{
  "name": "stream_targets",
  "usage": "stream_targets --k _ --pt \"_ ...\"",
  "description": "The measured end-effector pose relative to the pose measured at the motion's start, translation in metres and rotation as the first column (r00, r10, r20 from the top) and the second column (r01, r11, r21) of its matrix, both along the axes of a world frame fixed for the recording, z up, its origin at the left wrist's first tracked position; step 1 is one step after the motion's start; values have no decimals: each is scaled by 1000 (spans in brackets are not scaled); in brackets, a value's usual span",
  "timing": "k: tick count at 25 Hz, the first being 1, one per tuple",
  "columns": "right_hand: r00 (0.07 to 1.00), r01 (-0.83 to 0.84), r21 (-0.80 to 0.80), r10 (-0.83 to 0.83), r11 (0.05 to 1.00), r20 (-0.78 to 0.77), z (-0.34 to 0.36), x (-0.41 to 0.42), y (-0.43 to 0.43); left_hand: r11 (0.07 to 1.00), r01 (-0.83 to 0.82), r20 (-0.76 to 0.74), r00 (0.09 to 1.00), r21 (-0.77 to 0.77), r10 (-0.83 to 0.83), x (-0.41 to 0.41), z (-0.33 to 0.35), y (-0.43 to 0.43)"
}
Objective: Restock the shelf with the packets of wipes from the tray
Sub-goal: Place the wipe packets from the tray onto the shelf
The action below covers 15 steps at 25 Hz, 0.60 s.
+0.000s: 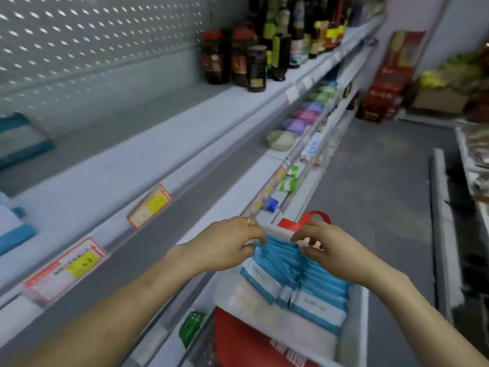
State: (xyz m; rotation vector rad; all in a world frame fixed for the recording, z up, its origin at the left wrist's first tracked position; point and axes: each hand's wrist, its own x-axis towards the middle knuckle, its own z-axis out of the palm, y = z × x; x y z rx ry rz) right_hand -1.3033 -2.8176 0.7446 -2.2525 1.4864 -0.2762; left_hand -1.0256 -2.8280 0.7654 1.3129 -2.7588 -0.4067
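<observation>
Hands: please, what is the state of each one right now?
Left hand: grips the packets of wipes in the tray.
Right hand: pinches the same packets of wipes at their other side.

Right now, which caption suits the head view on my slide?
The left hand and right hand reach the far packets of wipes in the tray beside the shelf.
</observation>
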Motion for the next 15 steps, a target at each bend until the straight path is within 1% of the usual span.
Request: stream_targets --k 4,7,9,11,15 --pt "988 101 124 -85 987 -128 -52 -5 30 988 91 79 992 121 -101 -15 -55 -13" --pt "971 183 210 -143 960 -193 -86 -9 48 977 130 129 980 166 -152 -26 -98 -24" --pt "952 242 212 -190 947 -239 -102 -11 58 978 152 179 968 141 -176 -28 -123 -29" --pt "930 279 169 -223 945 -291 -115 -11 67 979 192 236 950 71 -203 -27 -143 -32" --pt "886 311 54 -269 949 -379 -130 -5 79 965 256 255 938 -52 -235 -24 -160 -35"
